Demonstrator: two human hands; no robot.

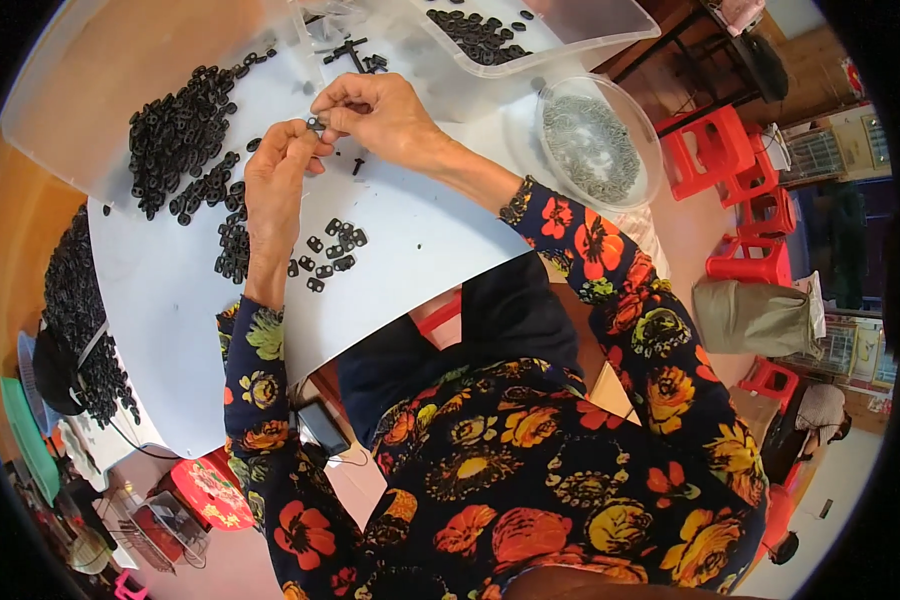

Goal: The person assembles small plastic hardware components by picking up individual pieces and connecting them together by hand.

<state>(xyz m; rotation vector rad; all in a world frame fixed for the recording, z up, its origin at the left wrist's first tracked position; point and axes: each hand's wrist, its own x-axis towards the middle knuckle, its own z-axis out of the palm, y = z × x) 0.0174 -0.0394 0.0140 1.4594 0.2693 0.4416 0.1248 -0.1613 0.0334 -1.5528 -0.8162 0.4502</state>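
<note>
My left hand [278, 165] and my right hand [385, 115] meet over the white table, thumbs and fingers pinched together. Between their fingertips is a small black plastic piece [316, 124], partly covered by the fingers. It resembles the oval two-holed black pieces [185, 125] heaped to the left. Just below my fingers lies a small black stem-like part [357, 166]. A loose group of black two-holed pieces [342, 240] is spread to the right of my left wrist.
A round clear tub of small grey metal bits [590, 150] stands right of my right forearm. Behind are a clear plastic bin [500, 68] with black pieces and some black stems [345, 52]. Red stools [710, 150] stand at right; another person [820, 415] sits farther off.
</note>
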